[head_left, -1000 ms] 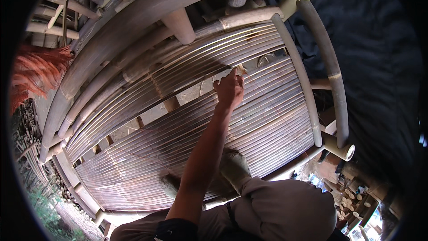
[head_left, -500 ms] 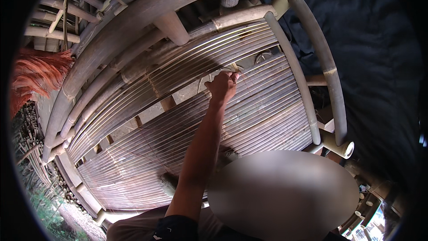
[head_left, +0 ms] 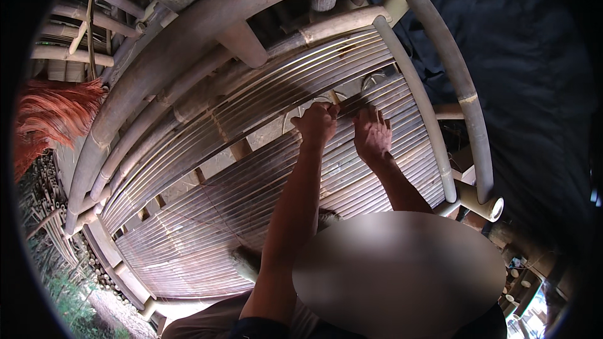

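A curved bamboo bench or bed with a surface of thin parallel slats lies in front of me. A long gap crosses the slats, with crosspieces showing in it. At the gap's near edge, my left hand is closed, fingers pressed together; whatever is in them is hidden. Just right of it, my right hand rests palm down on the slats, fingers stretched toward that same edge. Thin wire or cord loops show in the gap beyond the hands.
Thick bamboo rails frame the far side, and a bamboo arm rail stands at the right. Reddish fibre strands hang at the far left. Dark cloth covers the right side. A blurred oval hides the lower middle.
My right hand has come into view and now lies on the slats beside my left. My left hand stays closed at the gap's edge, almost in the same place.
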Demonstrator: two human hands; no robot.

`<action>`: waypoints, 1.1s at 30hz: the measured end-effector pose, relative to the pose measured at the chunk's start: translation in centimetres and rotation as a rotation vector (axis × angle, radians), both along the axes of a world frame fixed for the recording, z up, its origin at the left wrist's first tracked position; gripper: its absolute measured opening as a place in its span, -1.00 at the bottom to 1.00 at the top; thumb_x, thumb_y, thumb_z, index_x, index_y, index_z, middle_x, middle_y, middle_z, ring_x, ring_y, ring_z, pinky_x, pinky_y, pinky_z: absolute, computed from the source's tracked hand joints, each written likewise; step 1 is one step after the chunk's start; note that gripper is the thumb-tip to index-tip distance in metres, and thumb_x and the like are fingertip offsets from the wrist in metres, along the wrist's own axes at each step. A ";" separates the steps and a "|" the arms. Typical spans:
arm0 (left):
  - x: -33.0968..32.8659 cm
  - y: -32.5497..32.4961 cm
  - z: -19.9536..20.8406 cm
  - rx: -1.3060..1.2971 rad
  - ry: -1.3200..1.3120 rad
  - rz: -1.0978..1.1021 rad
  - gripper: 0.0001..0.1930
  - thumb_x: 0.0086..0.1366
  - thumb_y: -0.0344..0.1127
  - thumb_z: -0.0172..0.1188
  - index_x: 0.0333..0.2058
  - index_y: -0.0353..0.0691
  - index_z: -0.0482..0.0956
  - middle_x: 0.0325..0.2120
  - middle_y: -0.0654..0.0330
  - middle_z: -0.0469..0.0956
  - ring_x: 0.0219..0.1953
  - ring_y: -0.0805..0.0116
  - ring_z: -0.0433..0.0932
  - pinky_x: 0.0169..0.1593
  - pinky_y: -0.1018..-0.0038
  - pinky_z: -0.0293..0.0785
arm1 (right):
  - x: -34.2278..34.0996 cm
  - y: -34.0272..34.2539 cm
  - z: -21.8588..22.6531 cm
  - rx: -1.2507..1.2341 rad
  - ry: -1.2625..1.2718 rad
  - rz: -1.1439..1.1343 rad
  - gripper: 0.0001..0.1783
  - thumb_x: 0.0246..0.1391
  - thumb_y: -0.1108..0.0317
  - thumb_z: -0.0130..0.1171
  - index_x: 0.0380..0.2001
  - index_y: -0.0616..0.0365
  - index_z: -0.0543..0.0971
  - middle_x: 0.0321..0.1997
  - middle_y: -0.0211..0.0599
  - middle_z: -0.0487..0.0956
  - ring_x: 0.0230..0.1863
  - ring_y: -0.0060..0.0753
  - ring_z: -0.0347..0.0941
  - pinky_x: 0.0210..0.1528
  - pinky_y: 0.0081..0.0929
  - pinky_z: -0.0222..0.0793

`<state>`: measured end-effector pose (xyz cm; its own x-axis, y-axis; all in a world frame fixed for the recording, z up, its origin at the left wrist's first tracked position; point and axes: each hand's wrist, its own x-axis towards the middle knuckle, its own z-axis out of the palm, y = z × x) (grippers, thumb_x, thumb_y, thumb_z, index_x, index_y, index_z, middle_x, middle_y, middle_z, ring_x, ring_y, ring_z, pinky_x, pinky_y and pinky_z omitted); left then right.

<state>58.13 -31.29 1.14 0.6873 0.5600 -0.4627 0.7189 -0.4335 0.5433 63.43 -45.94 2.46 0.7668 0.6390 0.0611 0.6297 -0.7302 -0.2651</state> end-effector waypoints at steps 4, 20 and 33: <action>0.1 -0.1 0.1 -0.005 0.016 -0.011 -0.64 0.33 0.14 0.04 -0.24 0.10 0.70 -0.30 0.17 0.68 -0.22 0.13 0.63 0.03 -0.20 0.13 | 1.1 -1.4 -0.3 0.156 0.429 0.046 -0.71 0.23 0.18 0.07 -0.34 0.23 0.47 -0.49 -0.18 0.51 -0.51 -0.23 0.49 -0.39 -0.23 0.38; -0.1 -1.0 -0.3 0.170 -0.093 0.009 -0.55 0.35 0.15 -0.01 -0.39 -0.07 0.66 -0.39 0.13 0.67 -0.33 0.13 0.64 -0.03 -0.07 0.20 | 5.7 -0.9 8.8 -0.470 0.203 0.668 -0.87 0.03 0.29 0.11 -0.40 0.07 0.58 -0.47 -0.10 0.57 -0.30 -0.07 0.58 -0.19 -0.08 0.46; -0.4 -1.2 0.2 0.218 -0.201 -0.063 -0.69 0.33 0.05 0.08 -0.22 -0.01 0.62 -0.35 0.17 0.64 -0.28 0.13 0.58 0.02 -0.02 0.23 | 8.3 -2.8 11.0 0.388 0.434 0.319 -0.68 0.32 0.21 0.00 -0.22 0.26 0.60 -0.27 -0.04 0.65 -0.21 -0.17 0.62 -0.15 -0.36 0.49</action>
